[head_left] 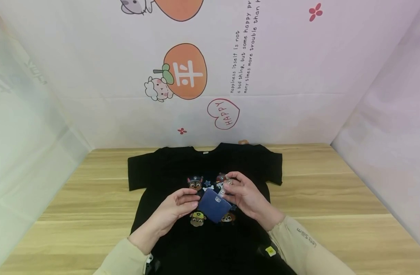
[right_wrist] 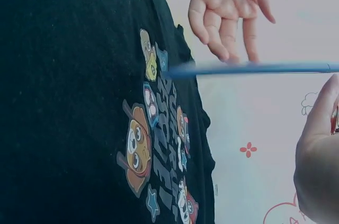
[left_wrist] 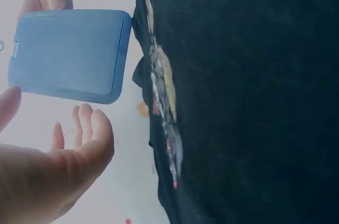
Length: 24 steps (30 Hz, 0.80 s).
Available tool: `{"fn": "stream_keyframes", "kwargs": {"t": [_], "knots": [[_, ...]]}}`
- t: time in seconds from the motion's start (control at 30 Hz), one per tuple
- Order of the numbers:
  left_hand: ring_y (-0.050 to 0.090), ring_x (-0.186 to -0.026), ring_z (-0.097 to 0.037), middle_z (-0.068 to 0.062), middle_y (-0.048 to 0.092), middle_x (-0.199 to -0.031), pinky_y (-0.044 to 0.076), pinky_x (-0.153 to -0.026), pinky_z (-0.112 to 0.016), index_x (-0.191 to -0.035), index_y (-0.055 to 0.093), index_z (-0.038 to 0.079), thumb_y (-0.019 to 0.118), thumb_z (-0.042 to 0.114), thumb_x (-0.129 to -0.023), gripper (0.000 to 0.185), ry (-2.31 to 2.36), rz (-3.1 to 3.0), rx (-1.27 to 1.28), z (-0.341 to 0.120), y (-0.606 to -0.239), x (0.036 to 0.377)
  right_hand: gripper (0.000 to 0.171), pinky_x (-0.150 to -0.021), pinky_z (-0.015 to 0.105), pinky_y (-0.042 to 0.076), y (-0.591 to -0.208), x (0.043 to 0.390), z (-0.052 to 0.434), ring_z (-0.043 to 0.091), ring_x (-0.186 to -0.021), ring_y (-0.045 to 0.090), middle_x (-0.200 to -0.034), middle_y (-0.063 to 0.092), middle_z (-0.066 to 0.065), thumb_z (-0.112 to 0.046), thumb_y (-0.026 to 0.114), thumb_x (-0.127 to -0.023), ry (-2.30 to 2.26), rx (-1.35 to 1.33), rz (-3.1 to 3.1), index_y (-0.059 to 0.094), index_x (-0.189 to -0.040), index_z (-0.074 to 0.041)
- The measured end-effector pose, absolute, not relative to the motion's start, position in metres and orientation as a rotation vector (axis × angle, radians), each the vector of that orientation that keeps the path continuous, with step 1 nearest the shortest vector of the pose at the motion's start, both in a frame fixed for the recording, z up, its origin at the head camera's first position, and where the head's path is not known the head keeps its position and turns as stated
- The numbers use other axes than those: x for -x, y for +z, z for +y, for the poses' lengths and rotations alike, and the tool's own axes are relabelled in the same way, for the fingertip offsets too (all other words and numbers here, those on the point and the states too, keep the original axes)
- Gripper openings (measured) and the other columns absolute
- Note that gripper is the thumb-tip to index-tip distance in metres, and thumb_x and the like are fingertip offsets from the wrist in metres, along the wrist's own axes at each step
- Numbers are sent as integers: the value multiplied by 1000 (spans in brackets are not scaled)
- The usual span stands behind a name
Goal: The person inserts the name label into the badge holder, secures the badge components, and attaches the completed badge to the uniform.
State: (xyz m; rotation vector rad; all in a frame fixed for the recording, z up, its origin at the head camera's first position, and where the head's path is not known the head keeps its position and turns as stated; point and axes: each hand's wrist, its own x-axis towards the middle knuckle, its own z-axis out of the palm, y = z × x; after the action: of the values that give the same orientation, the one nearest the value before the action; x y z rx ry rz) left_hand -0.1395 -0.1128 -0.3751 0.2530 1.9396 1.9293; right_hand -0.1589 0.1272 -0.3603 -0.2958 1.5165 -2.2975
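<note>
A blue card badge holder (head_left: 215, 206) hangs tilted above a black T-shirt (head_left: 203, 244) with cartoon dogs printed on its chest. My right hand (head_left: 246, 196) pinches the clear strap with metal snaps at the holder's top. Beside the holder's left edge is my left hand (head_left: 177, 208), its fingers loosely extended and the tips at or very near the edge. The left wrist view gives the holder's flat face (left_wrist: 71, 54), with the left fingers (left_wrist: 95, 128) spread below it. Seen edge-on in the right wrist view, the holder (right_wrist: 254, 69) is a thin blue line.
The T-shirt lies spread on a wood-grain table (head_left: 320, 191), neckline toward the back. A white printed cloth (head_left: 282, 68) rises behind the table, and pale cloth (head_left: 395, 126) hangs at both sides. Dark wrist straps show at the sleeve cuffs.
</note>
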Motion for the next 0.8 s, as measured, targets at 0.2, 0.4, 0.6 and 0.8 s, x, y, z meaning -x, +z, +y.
{"fn": "stream_keyframes", "kwargs": {"t": [0.2, 0.4, 0.6, 0.8], "knots": [[50, -122, -36, -29, 46, -135, 46, -101, -36, -134, 40, -6, 65, 10, -89, 54, 1905, 2007, -375, -109, -369, 139, 19, -73, 21, 55, -359, 159, 126, 7, -77, 60, -87, 56, -3, 1, 47, -95, -2200, 332, 1649, 41, -110, -8], [46, -127, -35, -21, 49, -135, 34, -109, -50, -132, 45, 1, 69, 8, -85, 53, 1818, 2083, -442, -99, -366, 139, 22, -76, 22, 56, -357, 159, 125, 7, -79, 61, -90, 54, -2, 0, 49, -95, -2177, 337, 1662, 38, -113, -5], [47, -126, -36, -18, 53, -132, 33, -109, -52, -128, 50, 2, 71, 10, -84, 49, 1763, 2147, -465, -89, -365, 139, 24, -76, 23, 56, -356, 158, 125, 6, -77, 61, -88, 54, -3, -1, 51, -95, -2155, 350, 1688, 37, -114, -4], [49, -124, -34, -15, 54, -130, 37, -107, -49, -126, 52, 0, 71, 13, -85, 47, 1745, 2154, -504, -85, -367, 140, 25, -76, 23, 56, -356, 159, 127, 6, -77, 60, -90, 54, -3, -3, 52, -94, -2130, 394, 1743, 38, -115, -4]]}}
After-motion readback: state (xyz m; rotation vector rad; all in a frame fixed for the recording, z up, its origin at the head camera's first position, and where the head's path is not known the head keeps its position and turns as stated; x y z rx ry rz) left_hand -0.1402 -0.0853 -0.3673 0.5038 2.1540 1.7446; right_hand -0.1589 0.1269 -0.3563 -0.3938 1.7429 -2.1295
